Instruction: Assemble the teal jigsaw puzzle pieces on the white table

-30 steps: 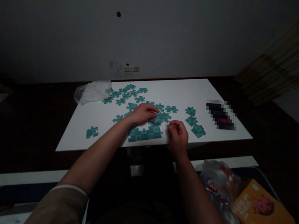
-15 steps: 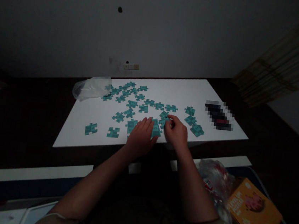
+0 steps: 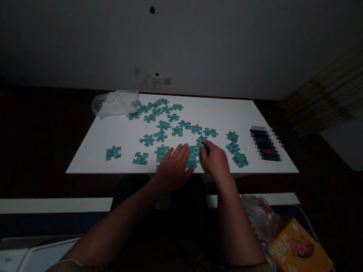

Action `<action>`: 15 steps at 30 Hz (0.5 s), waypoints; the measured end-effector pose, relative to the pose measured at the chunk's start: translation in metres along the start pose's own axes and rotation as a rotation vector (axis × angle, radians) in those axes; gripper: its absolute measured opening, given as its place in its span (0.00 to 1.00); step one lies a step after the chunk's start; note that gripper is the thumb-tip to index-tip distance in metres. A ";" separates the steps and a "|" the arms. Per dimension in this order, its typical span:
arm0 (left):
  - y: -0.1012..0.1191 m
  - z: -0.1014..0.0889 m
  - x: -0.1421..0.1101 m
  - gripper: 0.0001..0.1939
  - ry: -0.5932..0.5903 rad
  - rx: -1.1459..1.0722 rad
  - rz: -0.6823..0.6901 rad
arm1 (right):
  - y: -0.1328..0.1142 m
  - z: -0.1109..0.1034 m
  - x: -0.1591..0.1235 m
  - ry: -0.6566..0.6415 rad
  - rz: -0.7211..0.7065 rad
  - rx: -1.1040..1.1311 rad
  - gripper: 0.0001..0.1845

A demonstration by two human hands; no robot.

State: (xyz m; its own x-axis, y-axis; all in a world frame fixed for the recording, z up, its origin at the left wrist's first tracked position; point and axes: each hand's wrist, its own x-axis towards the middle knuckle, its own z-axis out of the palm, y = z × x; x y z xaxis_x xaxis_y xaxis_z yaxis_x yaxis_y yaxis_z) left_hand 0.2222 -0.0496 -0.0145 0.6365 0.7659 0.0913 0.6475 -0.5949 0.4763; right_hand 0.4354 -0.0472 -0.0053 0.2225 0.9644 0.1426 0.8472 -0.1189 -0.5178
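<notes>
Teal cardboard puzzle pieces joined in a small cluster point(image 3: 193, 156) lie at the near edge of the white rectangular table point(image 3: 261, 114). Left hand point(image 3: 174, 170) presses flat on them, fingers spread; right hand point(image 3: 215, 159) pinches a piece against the cluster. Loose teal pieces point(image 3: 157, 120) lie scattered beyond.

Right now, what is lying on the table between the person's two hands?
In the head view, joined teal puzzle pieces lie between the left hand and the right hand, on the white table.
</notes>
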 end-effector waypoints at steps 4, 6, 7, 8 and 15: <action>-0.001 0.002 -0.004 0.36 0.031 0.138 0.029 | -0.014 -0.012 -0.003 -0.088 0.059 -0.115 0.22; -0.002 0.003 -0.007 0.35 0.048 0.244 0.045 | -0.019 -0.016 -0.006 -0.133 0.083 -0.146 0.23; -0.002 0.004 -0.008 0.34 0.057 0.286 0.055 | -0.020 -0.017 -0.007 -0.152 0.088 -0.156 0.24; -0.002 0.004 -0.009 0.34 0.064 0.316 0.067 | -0.021 -0.018 -0.008 -0.164 0.087 -0.164 0.24; -0.004 0.006 -0.011 0.35 0.093 0.359 0.093 | -0.013 -0.009 -0.013 -0.089 -0.023 -0.234 0.23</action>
State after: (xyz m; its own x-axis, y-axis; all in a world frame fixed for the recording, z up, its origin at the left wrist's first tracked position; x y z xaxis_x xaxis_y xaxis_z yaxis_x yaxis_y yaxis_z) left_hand 0.2148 -0.0571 -0.0225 0.6692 0.7138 0.2066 0.7050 -0.6977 0.1270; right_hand 0.4258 -0.0605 0.0076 0.1675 0.9832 0.0718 0.9424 -0.1383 -0.3045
